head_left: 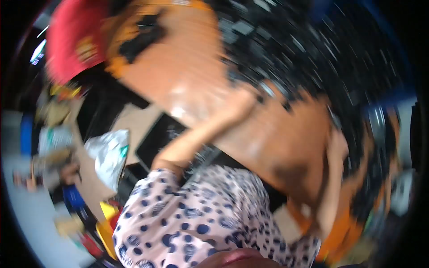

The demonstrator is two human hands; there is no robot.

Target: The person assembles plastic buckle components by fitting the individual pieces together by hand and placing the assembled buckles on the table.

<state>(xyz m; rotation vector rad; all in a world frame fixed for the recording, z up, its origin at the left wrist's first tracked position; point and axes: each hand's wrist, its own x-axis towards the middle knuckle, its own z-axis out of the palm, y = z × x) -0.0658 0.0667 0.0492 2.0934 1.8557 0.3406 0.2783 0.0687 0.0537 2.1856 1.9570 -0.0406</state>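
A big heap of small black and grey pieces covers the far right of the orange-brown table top; motion blur hides what kind they are. My left hand reaches to the heap's near edge, beside a pale shiny piece. Whether it grips anything is smeared. Farther right, my right hand lies against the heap's right part, its fingers blurred and partly lost among the dark pieces. A small dark piece sits on the table between both hands.
A black object lies on the table's far left, near a red rounded thing. Below the table's left edge are a black crate and a silvery bag. A yellow bin stands at lower left.
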